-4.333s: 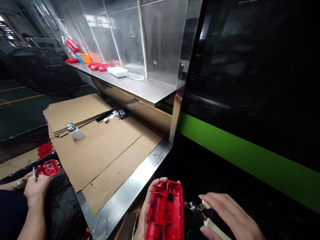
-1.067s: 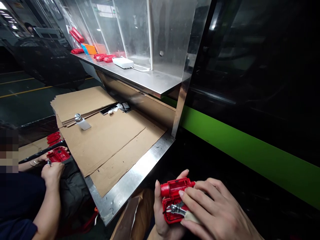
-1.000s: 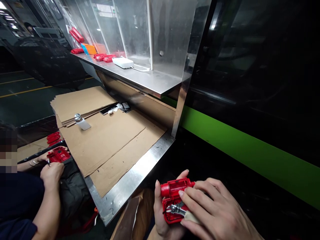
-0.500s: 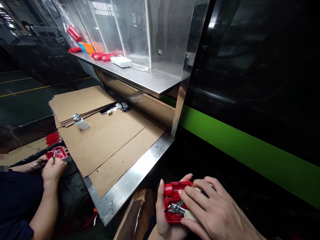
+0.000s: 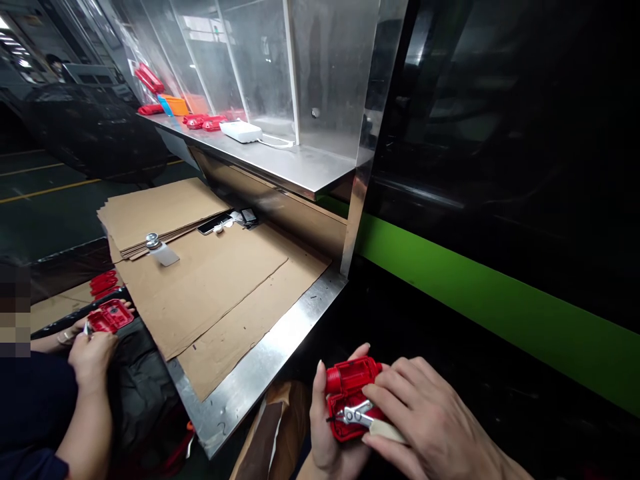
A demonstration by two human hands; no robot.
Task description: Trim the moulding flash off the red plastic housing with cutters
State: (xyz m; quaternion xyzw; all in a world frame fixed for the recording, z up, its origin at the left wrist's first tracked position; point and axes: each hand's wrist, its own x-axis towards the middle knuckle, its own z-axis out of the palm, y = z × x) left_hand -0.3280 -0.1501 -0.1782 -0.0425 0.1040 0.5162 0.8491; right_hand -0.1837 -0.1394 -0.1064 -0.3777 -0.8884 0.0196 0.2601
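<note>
An opened red plastic case [image 5: 354, 377] rests in my left hand [image 5: 324, 437], with the thumb and fingers wrapped around its sides. My right hand [image 5: 433, 417] is closed on a pair of small cutting pliers [image 5: 357, 415] with cream handles. The metal jaws lie inside the lower half of the case, by its left wall, near a small dark piece at the edge. Part of the handles and the case's right side are hidden by my right fingers.
Brown cardboard [image 5: 215, 287] covers a metal table [image 5: 265, 383] ahead. Above it, a steel shelf [image 5: 300, 167] carries red cases, an orange bin [image 5: 176, 105] and a white box [image 5: 241, 131]. At left, a co-worker's hands hold another red case [image 5: 111, 316].
The red case has tilted slightly in my left hand. My right hand has shifted, leaving more of the pliers' jaws and handle exposed. The co-worker's hands moved slightly left and down.
</note>
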